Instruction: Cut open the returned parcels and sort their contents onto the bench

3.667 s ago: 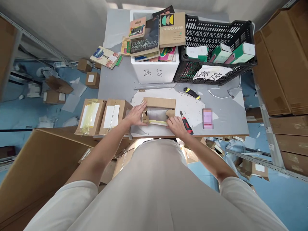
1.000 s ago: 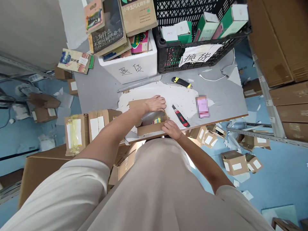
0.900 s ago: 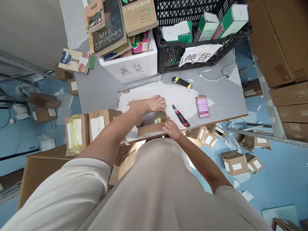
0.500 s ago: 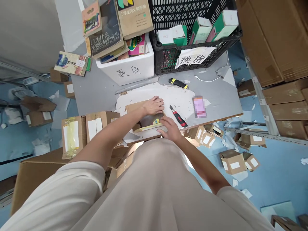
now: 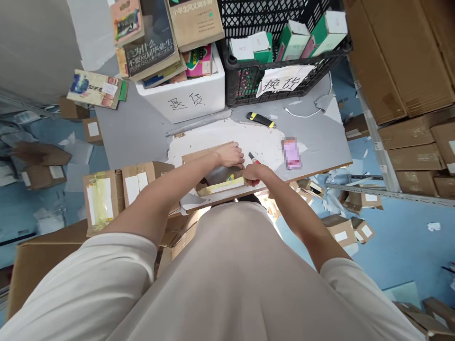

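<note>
An opened cardboard box (image 5: 221,188) lies on the white patch of the table near its front edge, with dark grey wrapping (image 5: 217,175) and a small yellow-green printed patch inside. My left hand (image 5: 230,155) is curled over the box's far right side, its fingertips partly hidden. At the near right corner my right hand (image 5: 254,173) is closed in a fist on the box's edge; the exact grip is hidden. Behind that fist lies a red-and-black utility knife (image 5: 253,158), mostly covered by it.
A yellow-and-black utility knife (image 5: 261,119) and a blurred pink item (image 5: 292,154) lie farther back and right. Behind stand a white bin (image 5: 209,102) heaped with books and a black crate (image 5: 245,87) with green-white boxes. Cartons (image 5: 103,201) stand left.
My right hand has gone from spread fingers to a closed fist at the box's corner, now covering most of the red-and-black knife. The left hand stays on the box.
</note>
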A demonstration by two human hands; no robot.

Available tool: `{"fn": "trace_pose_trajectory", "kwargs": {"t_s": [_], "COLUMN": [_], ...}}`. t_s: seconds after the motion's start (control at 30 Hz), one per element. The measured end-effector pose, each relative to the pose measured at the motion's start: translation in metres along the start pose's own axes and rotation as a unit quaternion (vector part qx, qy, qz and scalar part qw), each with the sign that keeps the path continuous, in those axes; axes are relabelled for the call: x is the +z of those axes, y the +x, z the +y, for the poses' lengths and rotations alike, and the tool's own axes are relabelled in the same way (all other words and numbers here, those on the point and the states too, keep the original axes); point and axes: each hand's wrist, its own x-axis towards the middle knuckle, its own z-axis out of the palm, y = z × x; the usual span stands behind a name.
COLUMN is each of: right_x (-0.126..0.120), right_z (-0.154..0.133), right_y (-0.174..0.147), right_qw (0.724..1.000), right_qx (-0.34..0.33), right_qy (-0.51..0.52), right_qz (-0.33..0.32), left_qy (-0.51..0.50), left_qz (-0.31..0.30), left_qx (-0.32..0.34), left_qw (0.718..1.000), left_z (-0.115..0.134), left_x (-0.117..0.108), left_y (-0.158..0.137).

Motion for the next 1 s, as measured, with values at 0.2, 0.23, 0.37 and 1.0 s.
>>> {"fn": "trace_pose_trajectory", "kwargs": {"t_s": [0.2,0.23,0.37,1.0], "right_x": [0.027,0.034,0.054,0.127], "right_z": [0.013,0.014,0.013,0.063], "right_y": [-0.02,-0.023,-0.034,-0.044], "right_qw": [0.991,0.989,0.983,0.839], "right_qx": [-0.043,-0.043,-0.043,-0.161], "right_qy": [-0.009,-0.001,0.027,0.247], "right_qz": [0.124,0.141,0.178,0.457], "left_qy": [-0.024,-0.029,-0.057,-0.078], "left_qz": [0.016,0.013,0.008,0.056], "left_qx": [0.0,0.0,0.011,-0.197], "left_qw": [1.0,1.0,0.998,0.976], "left_z": [-0.007,-0.006,-0.012,0.016], "left_x": [0.007,0.007,0.009,-0.01], "left_y": [-0.003,-0.002,-0.002,-0.078]}}
